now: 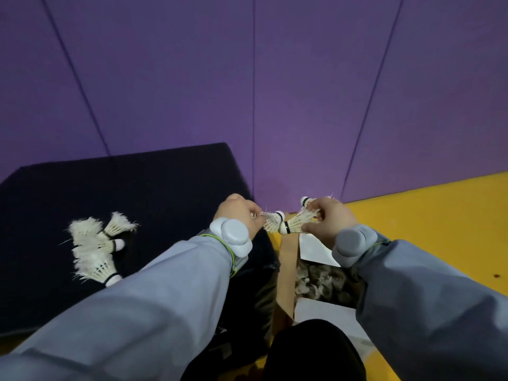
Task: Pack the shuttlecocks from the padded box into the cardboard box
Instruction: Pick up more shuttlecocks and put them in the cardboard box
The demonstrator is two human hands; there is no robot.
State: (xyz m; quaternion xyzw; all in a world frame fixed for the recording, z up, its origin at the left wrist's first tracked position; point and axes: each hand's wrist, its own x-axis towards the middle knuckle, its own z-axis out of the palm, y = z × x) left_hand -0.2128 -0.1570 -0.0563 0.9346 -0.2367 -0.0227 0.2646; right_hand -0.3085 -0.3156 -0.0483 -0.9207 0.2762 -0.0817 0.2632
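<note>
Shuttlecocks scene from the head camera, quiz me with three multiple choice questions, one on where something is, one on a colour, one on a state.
1. Where do the loose shuttlecocks lie?
A. On the dark padded box
B. On the yellow floor
C. On the person's knee

2. What colour is the wall behind?
A. Green
B. Purple
C. White

3. What are the hands doing?
A. Both empty
B. Only the left holds something
C. Both hold shuttlecocks

Answers:
1 A, the pile rests on the padded box top.
2 B, the panels are purple.
3 C, the left hand and right hand each grip feathered shuttlecocks over the cardboard box.
</note>
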